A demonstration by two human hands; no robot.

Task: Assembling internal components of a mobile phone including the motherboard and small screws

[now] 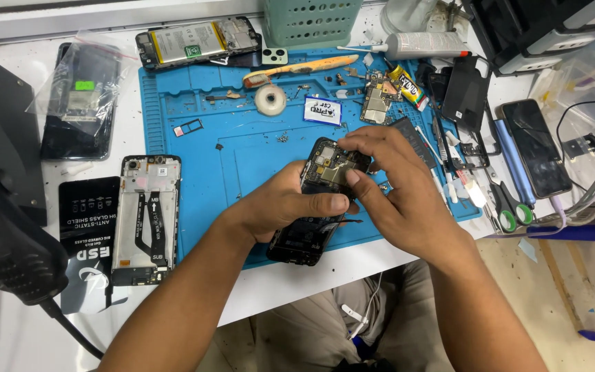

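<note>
- My left hand [290, 207] is wrapped around the opened phone [318, 203] at the frame's centre, above the blue mat's [194, 117] lower edge; my right hand [390, 189] has its fingertips pinched on the upper circuit board.
- Risk, as I judge it: too hard a pinch could bend a connector, or a loose part could fall off the counter [297, 275].
- Black rectangular screen-protector package [89, 234] at lower left.
- Clear plastic bag with a green sticker [84, 86] at upper left.
- White label [323, 109] at upper centre of the mat.
</note>
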